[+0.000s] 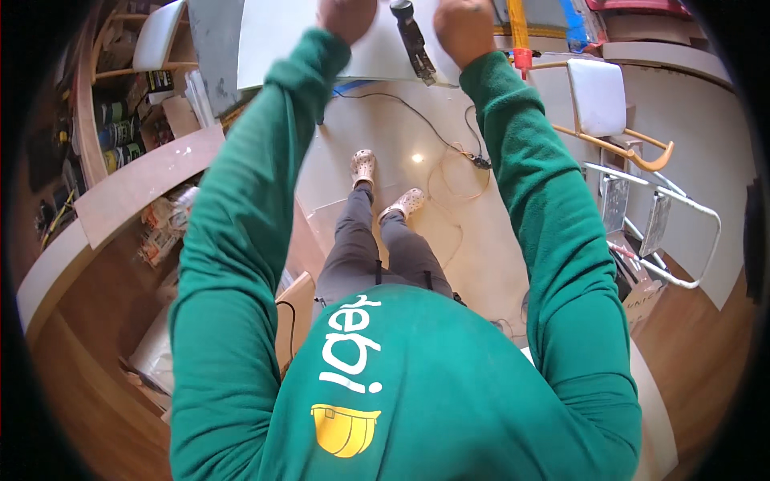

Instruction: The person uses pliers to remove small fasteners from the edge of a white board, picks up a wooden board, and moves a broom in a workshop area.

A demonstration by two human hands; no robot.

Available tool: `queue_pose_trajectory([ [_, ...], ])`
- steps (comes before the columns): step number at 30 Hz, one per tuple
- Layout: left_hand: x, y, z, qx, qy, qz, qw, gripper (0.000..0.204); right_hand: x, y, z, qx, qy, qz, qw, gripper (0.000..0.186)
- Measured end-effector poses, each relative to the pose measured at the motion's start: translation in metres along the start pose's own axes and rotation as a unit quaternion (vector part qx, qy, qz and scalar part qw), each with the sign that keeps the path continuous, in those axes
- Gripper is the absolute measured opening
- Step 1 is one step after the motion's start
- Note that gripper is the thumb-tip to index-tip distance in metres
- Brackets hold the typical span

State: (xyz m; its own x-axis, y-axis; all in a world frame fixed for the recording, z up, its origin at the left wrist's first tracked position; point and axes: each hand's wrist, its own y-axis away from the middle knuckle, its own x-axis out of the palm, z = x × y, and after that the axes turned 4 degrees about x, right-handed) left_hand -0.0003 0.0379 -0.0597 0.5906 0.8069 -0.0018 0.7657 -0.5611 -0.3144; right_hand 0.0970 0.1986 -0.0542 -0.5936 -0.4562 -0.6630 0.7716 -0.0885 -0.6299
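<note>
My left hand [346,16] is at the top edge over a white board [273,40], its fingers hidden or out of view. My right hand [463,28] is at the board's right part, fingers likewise not clearly visible. Between the two hands a black tool [411,42] lies on the board, its lower end near the front edge. An orange-yellow tube with a red end [519,32] is just right of my right hand.
Cables [425,120] cross the tiled floor [473,248] by my feet. Wooden chairs with white seats [593,96] stand either side. A white stepladder [658,232] is at right; shelves of supplies [120,128] and a curved counter [144,172] are at left.
</note>
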Motion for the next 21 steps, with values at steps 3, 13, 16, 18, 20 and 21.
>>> queue_pose_trajectory([
  [3,0.041,0.027,-0.04,-0.136,-0.032,-0.01,0.99,0.037,-0.016,-0.03,0.008,0.325,-0.192,-0.09,0.922,0.027],
  [13,0.062,0.056,-0.041,-0.183,-0.188,-0.166,0.951,0.046,0.022,-0.057,-0.013,0.27,0.179,0.265,0.908,0.078],
  [16,0.064,0.036,-0.043,-0.107,-0.375,-0.145,0.909,0.043,0.025,-0.056,-0.018,0.258,0.19,0.245,0.915,0.077],
  [18,0.059,0.038,-0.046,-0.048,-0.412,-0.107,0.903,0.04,0.026,-0.045,-0.02,0.259,0.192,0.235,0.917,0.078],
  [20,0.054,0.029,-0.04,-0.096,-0.439,-0.1,0.888,0.039,0.024,-0.052,-0.02,0.254,0.203,0.253,0.911,0.079],
  [21,0.05,0.027,-0.04,-0.118,-0.454,-0.098,0.877,0.039,0.023,-0.054,-0.015,0.262,0.178,0.25,0.915,0.079],
])
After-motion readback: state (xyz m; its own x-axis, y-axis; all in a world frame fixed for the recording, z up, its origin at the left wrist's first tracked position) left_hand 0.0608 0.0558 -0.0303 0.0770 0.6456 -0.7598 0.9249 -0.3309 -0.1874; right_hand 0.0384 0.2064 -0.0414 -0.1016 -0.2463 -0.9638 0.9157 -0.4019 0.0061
